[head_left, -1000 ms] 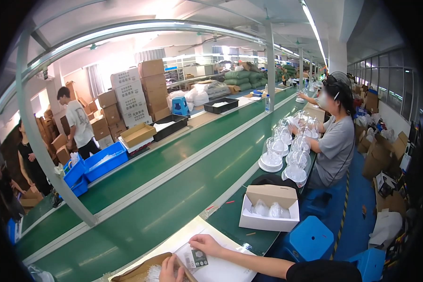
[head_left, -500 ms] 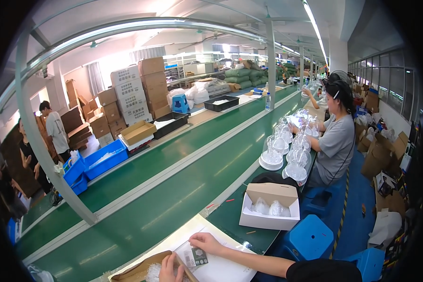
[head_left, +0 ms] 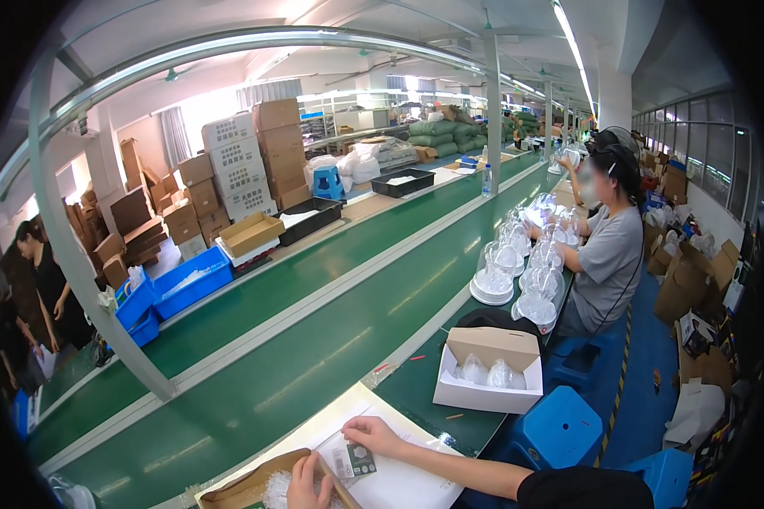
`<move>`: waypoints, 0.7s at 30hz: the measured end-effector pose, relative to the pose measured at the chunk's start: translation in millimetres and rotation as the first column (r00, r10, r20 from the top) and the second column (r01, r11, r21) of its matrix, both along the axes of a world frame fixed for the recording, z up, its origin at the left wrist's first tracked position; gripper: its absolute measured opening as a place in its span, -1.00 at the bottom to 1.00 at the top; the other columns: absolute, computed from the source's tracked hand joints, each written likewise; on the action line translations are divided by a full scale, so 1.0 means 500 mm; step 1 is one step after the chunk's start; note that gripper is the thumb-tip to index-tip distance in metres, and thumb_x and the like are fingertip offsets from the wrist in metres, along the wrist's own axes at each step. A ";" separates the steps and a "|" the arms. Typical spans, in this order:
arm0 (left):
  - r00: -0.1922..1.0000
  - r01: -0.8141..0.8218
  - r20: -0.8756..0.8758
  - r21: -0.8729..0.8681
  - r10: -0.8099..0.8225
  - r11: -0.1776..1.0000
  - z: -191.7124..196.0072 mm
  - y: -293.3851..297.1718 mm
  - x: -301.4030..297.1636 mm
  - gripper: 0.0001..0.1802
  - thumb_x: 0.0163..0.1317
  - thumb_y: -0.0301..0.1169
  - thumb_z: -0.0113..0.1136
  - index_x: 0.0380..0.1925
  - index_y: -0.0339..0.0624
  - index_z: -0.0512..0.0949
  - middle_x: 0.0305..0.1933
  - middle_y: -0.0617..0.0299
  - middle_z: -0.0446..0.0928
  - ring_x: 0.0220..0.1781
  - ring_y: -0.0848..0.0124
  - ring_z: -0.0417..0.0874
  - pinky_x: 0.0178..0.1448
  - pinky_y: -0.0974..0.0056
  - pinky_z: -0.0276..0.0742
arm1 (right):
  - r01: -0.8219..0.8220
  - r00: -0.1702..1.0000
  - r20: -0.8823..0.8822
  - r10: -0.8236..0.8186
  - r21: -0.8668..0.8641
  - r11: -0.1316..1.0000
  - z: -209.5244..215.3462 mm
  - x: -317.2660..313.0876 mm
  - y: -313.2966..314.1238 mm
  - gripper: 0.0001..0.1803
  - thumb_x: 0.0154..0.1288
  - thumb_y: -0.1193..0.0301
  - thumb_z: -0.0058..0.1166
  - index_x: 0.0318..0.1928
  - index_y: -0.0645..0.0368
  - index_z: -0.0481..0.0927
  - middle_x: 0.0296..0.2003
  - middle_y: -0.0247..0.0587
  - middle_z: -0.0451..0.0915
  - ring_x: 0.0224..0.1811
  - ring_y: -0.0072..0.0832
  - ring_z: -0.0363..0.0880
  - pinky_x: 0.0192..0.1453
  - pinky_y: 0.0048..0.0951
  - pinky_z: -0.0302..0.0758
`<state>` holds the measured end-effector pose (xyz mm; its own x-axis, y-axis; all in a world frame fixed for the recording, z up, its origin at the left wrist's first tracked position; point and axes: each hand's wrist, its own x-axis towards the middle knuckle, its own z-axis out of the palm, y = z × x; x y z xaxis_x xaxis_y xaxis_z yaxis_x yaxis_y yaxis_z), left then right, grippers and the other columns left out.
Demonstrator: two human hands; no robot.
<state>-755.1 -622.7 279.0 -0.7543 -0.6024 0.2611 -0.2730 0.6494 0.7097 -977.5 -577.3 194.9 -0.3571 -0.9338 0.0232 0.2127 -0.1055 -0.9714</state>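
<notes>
Between the fingertips of my right hand is the upper edge of a small clear bag; a card in green and white shows in it. It is held over white sheets lying on the bench. My left hand is curled at the right wall of an open cardboard box, its fingers closed on the rim. Clear crinkled plastic pieces lie inside that box, partly hidden by the left hand and cut off by the lower picture edge.
An open white box with clear plastic domes stands beyond my right arm. Farther along are several clear domes on white bases, beside a seated person in grey. A green conveyor runs past on the left; a blue stool stands right.
My hands, the bag and the box hold nearly the same place. At the far left, the person in a light shirt has gone out of sight, and a person in black has shifted.
</notes>
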 end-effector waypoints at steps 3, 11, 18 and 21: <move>1.000 -0.002 0.008 0.004 0.002 1.000 0.001 0.000 0.000 -0.50 0.27 -0.39 0.09 0.21 -0.25 0.33 0.18 -0.16 0.34 0.20 -0.05 0.39 0.24 0.10 0.34 | 0.000 1.000 -0.015 0.000 -0.002 1.000 0.001 0.001 0.001 -0.79 0.36 0.41 0.04 -0.11 0.29 0.55 -0.28 -0.30 0.60 -0.20 -0.61 0.58 -0.12 -0.59 0.54; 1.000 0.004 0.012 -0.035 -0.004 0.999 -0.005 -0.003 0.000 -0.50 0.27 -0.39 0.09 0.21 -0.26 0.33 0.19 -0.17 0.34 0.21 -0.05 0.38 0.25 0.10 0.33 | -0.003 1.000 -0.019 0.002 -0.014 1.000 0.000 0.000 0.000 -0.80 0.36 0.42 0.04 -0.12 0.29 0.55 -0.29 -0.30 0.60 -0.21 -0.61 0.58 -0.13 -0.58 0.53; 1.000 0.006 0.001 0.000 -0.006 1.000 -0.007 -0.003 0.000 -0.50 0.27 -0.39 0.09 0.20 -0.27 0.33 0.20 -0.17 0.33 0.22 -0.06 0.37 0.27 0.09 0.31 | 0.000 1.000 -0.013 0.000 -0.017 1.000 0.006 0.004 0.002 -0.80 0.36 0.41 0.04 -0.12 0.29 0.55 -0.29 -0.30 0.60 -0.21 -0.60 0.58 -0.13 -0.57 0.53; 1.000 0.004 0.010 -0.020 -0.004 1.000 0.001 -0.001 0.000 -0.50 0.27 -0.38 0.09 0.20 -0.28 0.33 0.20 -0.17 0.33 0.22 -0.06 0.37 0.28 0.09 0.30 | 0.001 1.000 0.007 -0.001 0.005 1.000 0.014 0.005 0.005 -0.82 0.36 0.43 0.03 -0.14 0.29 0.54 -0.30 -0.32 0.59 -0.23 -0.65 0.57 -0.11 -0.62 0.51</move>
<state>-755.2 -623.4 279.3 -0.7594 -0.5937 0.2661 -0.2768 0.6650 0.6937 -974.8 -575.0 201.7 -0.3578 -0.9337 0.0161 0.2194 -0.1008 -0.9704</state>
